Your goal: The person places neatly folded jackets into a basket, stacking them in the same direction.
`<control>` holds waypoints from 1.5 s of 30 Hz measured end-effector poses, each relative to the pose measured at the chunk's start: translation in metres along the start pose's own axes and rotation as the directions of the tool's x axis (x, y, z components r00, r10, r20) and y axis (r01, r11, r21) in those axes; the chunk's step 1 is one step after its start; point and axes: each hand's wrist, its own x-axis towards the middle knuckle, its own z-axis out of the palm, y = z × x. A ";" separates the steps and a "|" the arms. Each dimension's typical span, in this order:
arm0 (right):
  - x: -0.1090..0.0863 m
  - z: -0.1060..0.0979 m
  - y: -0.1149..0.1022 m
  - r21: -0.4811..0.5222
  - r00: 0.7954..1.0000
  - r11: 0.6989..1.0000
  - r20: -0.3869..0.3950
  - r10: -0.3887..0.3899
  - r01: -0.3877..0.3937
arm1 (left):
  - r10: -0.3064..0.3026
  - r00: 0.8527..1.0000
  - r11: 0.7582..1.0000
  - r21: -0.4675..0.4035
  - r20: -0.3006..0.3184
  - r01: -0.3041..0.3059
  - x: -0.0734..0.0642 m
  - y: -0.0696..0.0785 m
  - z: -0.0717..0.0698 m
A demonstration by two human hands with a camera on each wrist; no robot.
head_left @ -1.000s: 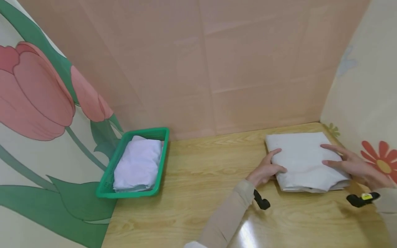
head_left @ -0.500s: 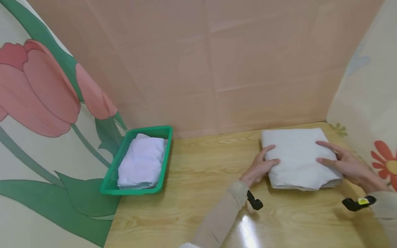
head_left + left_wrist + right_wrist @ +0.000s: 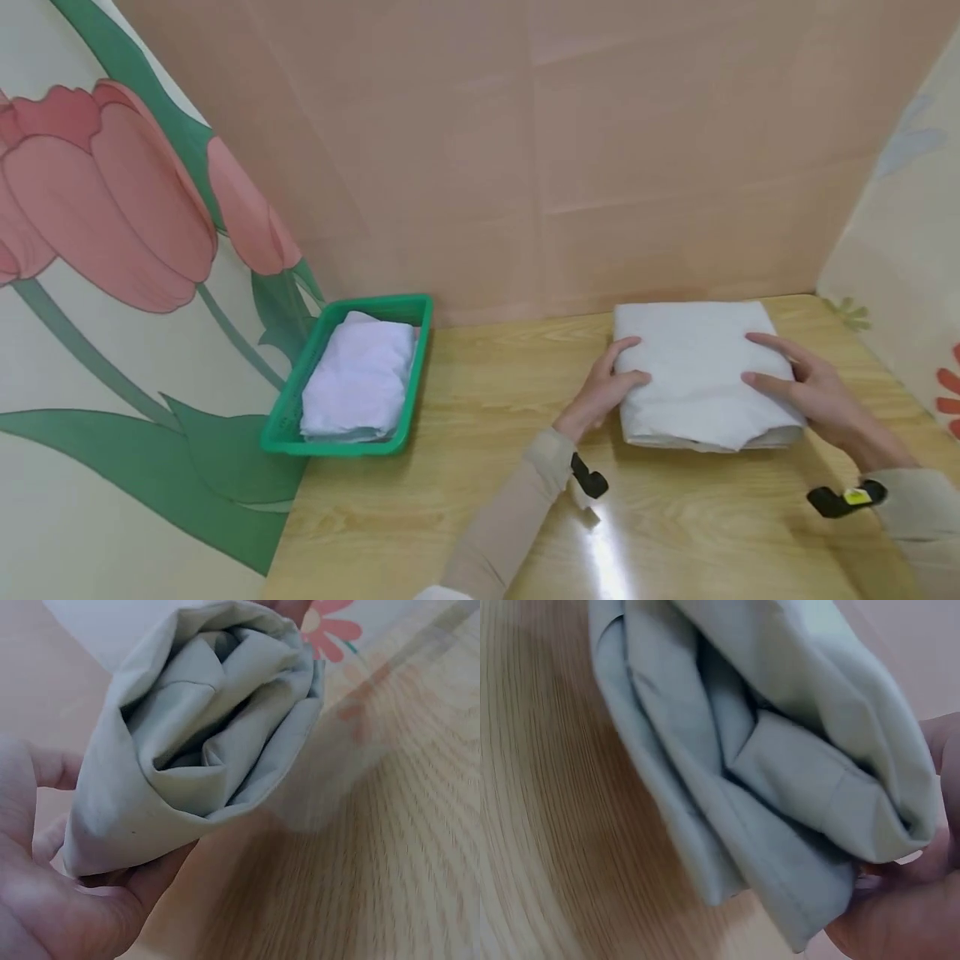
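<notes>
Between my two hands is a folded white cloth (image 3: 697, 367), a thick bundle with a flat top and loose front edge. My left hand (image 3: 603, 387) grips its left side, thumb and a finger over the top edge. On the opposite side my right hand (image 3: 817, 396) grips it in the same way. In the left wrist view the rolled end of the cloth (image 3: 217, 735) shows several inner layers, with fingers (image 3: 161, 877) curled beneath. The right wrist view shows the other layered end of the cloth (image 3: 795, 772), held clear of the wood surface.
A green plastic basket (image 3: 273, 433) stands at the left of the wooden table (image 3: 487, 433), holding a folded pale cloth (image 3: 360, 379). A pinkish-brown sheet (image 3: 570, 167) rises behind the table. Flower-painted walls (image 3: 187, 350) border it on both sides.
Both hands have moved left with the white cloth, bringing it closer to the basket. The head view has turned slightly right, so the basket appears farther right in the picture.
</notes>
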 end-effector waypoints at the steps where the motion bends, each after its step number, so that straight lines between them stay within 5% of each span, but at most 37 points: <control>1: 0.000 0.003 -0.002 -0.006 1.000 1.000 -0.007 -0.008 0.008 | 0.005 1.000 1.000 0.006 -0.003 -0.005 -0.001 0.001 -0.003; 11: 0.006 0.038 -0.034 -0.012 0.998 0.998 -0.029 -0.059 0.058 | 0.043 0.997 0.998 0.055 -0.065 -0.040 -0.014 0.008 -0.043; 19: 0.012 0.060 -0.056 0.007 0.990 0.991 -0.033 -0.135 0.135 | 0.071 0.996 0.995 0.069 -0.056 -0.067 -0.028 0.021 -0.077; 45: 0.034 0.123 -0.130 0.080 0.969 0.973 0.107 -0.223 0.215 | 0.130 0.977 0.988 0.100 -0.168 -0.114 -0.077 0.054 -0.168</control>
